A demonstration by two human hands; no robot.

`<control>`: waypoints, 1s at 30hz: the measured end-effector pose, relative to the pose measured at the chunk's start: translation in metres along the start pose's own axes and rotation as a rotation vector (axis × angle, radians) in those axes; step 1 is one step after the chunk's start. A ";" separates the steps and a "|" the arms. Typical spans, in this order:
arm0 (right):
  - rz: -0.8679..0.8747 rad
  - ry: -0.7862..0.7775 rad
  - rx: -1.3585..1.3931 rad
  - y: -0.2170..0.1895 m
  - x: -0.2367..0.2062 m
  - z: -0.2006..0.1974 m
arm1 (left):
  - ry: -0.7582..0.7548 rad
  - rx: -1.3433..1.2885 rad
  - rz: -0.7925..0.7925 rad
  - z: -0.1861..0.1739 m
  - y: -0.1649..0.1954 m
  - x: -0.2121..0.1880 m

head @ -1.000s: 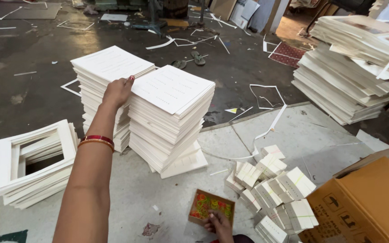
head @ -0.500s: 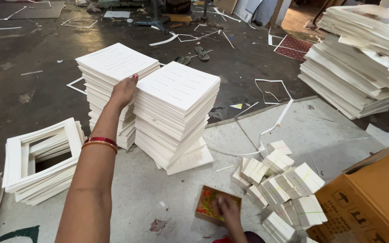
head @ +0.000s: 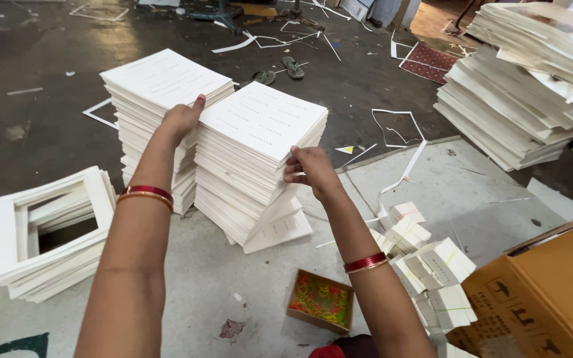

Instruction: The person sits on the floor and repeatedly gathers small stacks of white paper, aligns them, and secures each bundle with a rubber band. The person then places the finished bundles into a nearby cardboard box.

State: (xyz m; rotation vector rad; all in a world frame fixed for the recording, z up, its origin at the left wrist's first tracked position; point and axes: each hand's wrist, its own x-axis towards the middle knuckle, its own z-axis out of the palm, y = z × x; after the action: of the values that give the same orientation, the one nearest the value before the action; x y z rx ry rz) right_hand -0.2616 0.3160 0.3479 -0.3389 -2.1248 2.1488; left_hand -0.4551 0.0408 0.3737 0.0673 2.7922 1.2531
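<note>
Here both arms reach forward from the bottom edge, each with red bangles at the wrist; the left hand (head: pixel 182 119) rests on the far left edge of the nearer stack of white printed sheets (head: pixel 256 156), fingers curled over its top corner, thumb hidden behind; the right hand (head: pixel 308 169) presses on the stack's right side partway down, fingers bent against the sheet edges, so the stack sits clamped between the two hands. That stack stands on the concrete floor (head: pixel 207 285), leaning a little, touching a second, like stack (head: pixel 160 113) just behind it to the left; so two stacks stand here. A pile of white cut-out frames (head: pixel 48 232) lies at the left, one in count. A small open box of coloured rubber bands (head: pixel 319 300) sits near the right forearm; small bundles of white cards (head: pixel 426 258) lie beside it, too jumbled to count. An orange carton (head: pixel 545 292) is cut off at the right edge. Large heaps of sheets (head: pixel 525 99) fill the upper right, partly out of frame. Two sandals (head: pixel 280 69) lie beyond.
</note>
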 end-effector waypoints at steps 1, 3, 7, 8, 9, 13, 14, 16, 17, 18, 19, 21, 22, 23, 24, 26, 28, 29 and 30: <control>-0.001 -0.006 0.015 0.000 0.000 -0.001 | -0.009 0.000 -0.011 -0.001 0.002 -0.001; 0.004 -0.020 0.080 0.000 -0.001 -0.003 | -0.020 0.007 -0.029 -0.005 0.008 -0.002; 0.033 -0.042 0.244 -0.004 -0.003 -0.008 | -0.008 -0.087 -0.045 -0.008 0.015 -0.011; 0.038 -0.046 0.277 -0.004 -0.004 -0.009 | -0.015 -0.103 -0.061 -0.008 0.016 -0.013; 0.049 -0.041 0.313 -0.005 -0.004 -0.009 | -0.021 -0.118 -0.076 -0.008 0.017 -0.014; 0.082 -0.025 0.360 -0.007 -0.007 -0.006 | -0.052 -0.074 -0.103 -0.004 0.018 -0.012; 0.087 -0.022 0.346 -0.007 -0.008 -0.005 | -0.057 -0.053 -0.101 -0.003 0.017 -0.011; 0.115 -0.079 0.255 -0.009 -0.011 -0.004 | -0.055 -0.019 -0.099 0.000 0.014 -0.008; 0.128 -0.109 0.209 -0.010 -0.013 -0.003 | -0.046 -0.004 -0.101 0.001 0.012 -0.006; 0.126 -0.107 0.169 -0.011 -0.015 -0.003 | -0.037 0.011 -0.103 0.002 0.010 -0.006; 0.124 -0.105 0.128 -0.012 -0.017 -0.003 | -0.026 0.013 -0.089 0.002 0.008 -0.005; 0.136 -0.106 0.098 -0.015 -0.021 -0.002 | -0.004 0.020 -0.063 0.001 0.005 -0.006; 0.150 -0.107 0.108 -0.015 -0.023 -0.002 | -0.011 0.004 -0.073 0.000 0.005 -0.007; 0.161 -0.107 0.117 -0.016 -0.023 -0.002 | -0.017 -0.013 -0.081 -0.001 0.006 -0.007; 0.152 -0.102 0.107 -0.017 -0.024 -0.002 | -0.022 -0.029 -0.087 -0.002 0.007 -0.007; 0.135 -0.092 0.090 -0.017 -0.023 -0.002 | -0.052 -0.179 -0.114 -0.005 0.011 -0.007; 0.175 -0.100 0.179 -0.018 -0.021 -0.004 | -0.053 -0.315 -0.112 -0.007 0.015 -0.006; 0.197 -0.102 0.224 -0.019 -0.020 -0.006 | -0.040 -0.376 -0.099 -0.008 0.017 -0.006; 0.183 -0.093 0.250 -0.019 -0.019 -0.008 | -0.027 -0.436 -0.087 -0.007 0.018 -0.006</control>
State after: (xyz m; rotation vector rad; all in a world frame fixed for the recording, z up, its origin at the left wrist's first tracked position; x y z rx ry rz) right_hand -0.2426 0.3193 0.3688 -0.4317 -1.9036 2.5453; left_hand -0.4496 0.0465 0.3921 -0.0632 2.4041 1.7832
